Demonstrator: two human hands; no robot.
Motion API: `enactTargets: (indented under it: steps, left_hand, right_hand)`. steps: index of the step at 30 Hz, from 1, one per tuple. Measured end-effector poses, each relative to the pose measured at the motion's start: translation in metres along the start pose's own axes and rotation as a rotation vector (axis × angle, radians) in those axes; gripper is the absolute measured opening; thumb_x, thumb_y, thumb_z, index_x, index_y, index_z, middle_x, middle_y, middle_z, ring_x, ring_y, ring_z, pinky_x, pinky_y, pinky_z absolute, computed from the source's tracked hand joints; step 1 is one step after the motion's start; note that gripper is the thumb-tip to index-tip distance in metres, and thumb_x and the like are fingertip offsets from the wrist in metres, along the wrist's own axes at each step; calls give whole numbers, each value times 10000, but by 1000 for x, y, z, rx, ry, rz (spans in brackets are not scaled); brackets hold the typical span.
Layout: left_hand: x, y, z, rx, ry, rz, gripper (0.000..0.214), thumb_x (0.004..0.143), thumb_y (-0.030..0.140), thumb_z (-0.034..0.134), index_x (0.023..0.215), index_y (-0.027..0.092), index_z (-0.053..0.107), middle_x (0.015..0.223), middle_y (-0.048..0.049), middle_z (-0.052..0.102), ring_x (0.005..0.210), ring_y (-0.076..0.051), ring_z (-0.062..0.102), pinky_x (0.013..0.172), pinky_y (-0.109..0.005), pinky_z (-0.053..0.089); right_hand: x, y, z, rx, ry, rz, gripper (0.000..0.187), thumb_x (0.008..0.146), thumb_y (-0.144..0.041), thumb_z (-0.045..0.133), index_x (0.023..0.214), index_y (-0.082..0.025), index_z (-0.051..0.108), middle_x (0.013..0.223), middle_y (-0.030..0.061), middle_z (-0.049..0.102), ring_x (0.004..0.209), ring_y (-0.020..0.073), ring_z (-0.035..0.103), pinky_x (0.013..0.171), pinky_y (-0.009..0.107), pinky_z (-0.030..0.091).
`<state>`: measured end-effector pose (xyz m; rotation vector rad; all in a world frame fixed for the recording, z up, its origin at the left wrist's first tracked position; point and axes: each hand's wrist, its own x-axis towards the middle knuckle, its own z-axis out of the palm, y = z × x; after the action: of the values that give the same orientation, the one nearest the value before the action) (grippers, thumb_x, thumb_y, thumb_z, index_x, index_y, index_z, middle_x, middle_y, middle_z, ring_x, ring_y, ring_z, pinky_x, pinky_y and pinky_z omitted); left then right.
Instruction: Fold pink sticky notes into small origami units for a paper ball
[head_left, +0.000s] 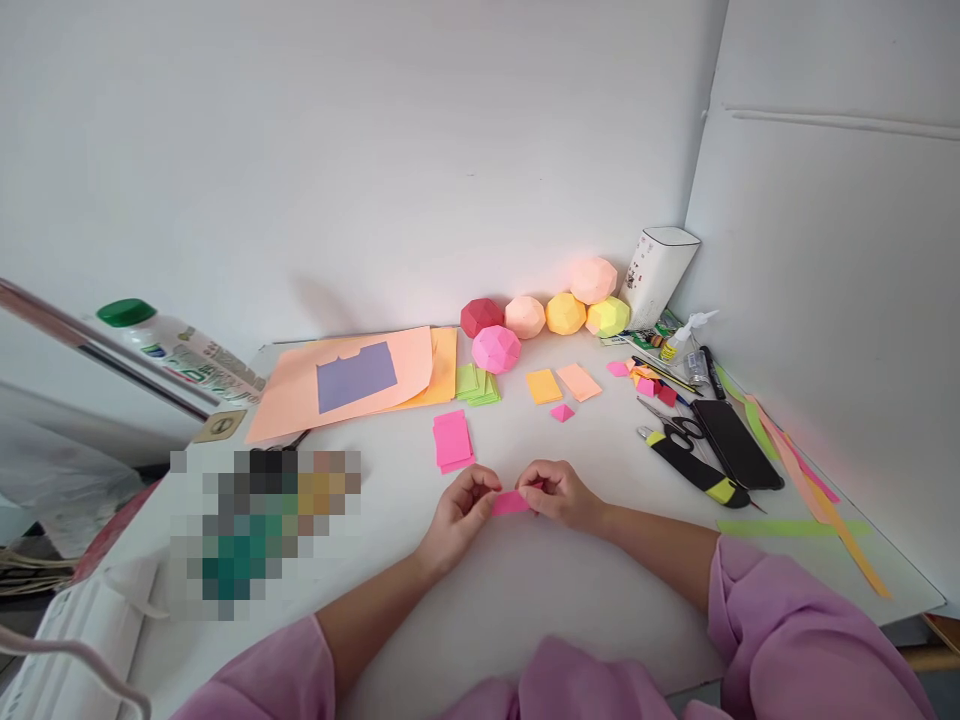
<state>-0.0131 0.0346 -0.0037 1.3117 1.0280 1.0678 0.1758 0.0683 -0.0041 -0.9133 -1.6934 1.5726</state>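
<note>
Between both hands is a small pink paper piece [511, 503], close to the front of the white table. My left hand [463, 508] pinches its left end, thumb against fingers. At the right end my right hand [561, 492] is closed on the same paper, and its fingers cover part of it. Just beyond my left hand lies a stack of pink paper slips [453, 441]. A small folded pink piece [562, 412] sits farther back, near orange slips [544, 386] and peach slips [579, 382].
Faceted paper balls [565, 314] stand by the wall, with green slips [478, 385] in front. Large peach sheets [292, 385] lie back left. On the right are scissors [681, 430], a utility knife [694, 468], a black phone [736, 443], a glue bottle [677, 342] and paper strips [795, 527].
</note>
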Motion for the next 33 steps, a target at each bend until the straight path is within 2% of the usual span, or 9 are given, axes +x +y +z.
enactTargets:
  steps: [3,5,16,24,28,33]
  left_hand:
    - [0,1,3,110,-67,-8,135,805,298,538,761,171,536,766,-17,516,677,-125,474,617,-241,400]
    - [0,1,4,155,-54,-24,150,801,288,537,710,169,528,711,-3,507,639,-117,463,593,-236,393]
    - [0,2,5,167,-26,-84,152,785,288,541,698,165,520,626,31,465,550,-91,403,515,-212,340]
    - [0,2,6,201,-11,-39,150,760,270,544,663,173,484,620,35,433,551,-91,364,522,-211,320]
    - [-1,0,3,134,36,-31,170,772,298,529,667,178,469,652,22,435,570,-98,373,533,-216,327]
    - [1,-6,-2,47,116,-42,192,794,340,519,694,179,488,670,14,469,609,-111,422,572,-222,358]
  right_hand:
    - [0,-3,2,-86,-36,-31,106,780,-226,554,709,-153,583,594,-22,497,514,83,414,469,209,346]
    - [0,-4,3,-105,-45,-36,121,782,-238,557,702,-151,586,596,-18,507,512,83,409,468,213,335]
    - [0,-3,3,-83,-37,0,116,798,-256,547,745,-156,572,601,-20,515,521,92,437,478,216,354]
    - [0,-3,4,-114,-24,-6,37,734,-170,554,700,-160,545,609,-29,506,514,79,416,470,208,331]
    - [0,0,1,3,2,41,56,722,-146,534,681,-168,501,606,-25,516,514,87,466,468,209,365]
    - [2,-1,-3,174,67,63,88,793,-217,495,730,-186,442,714,-5,573,496,80,491,443,205,376]
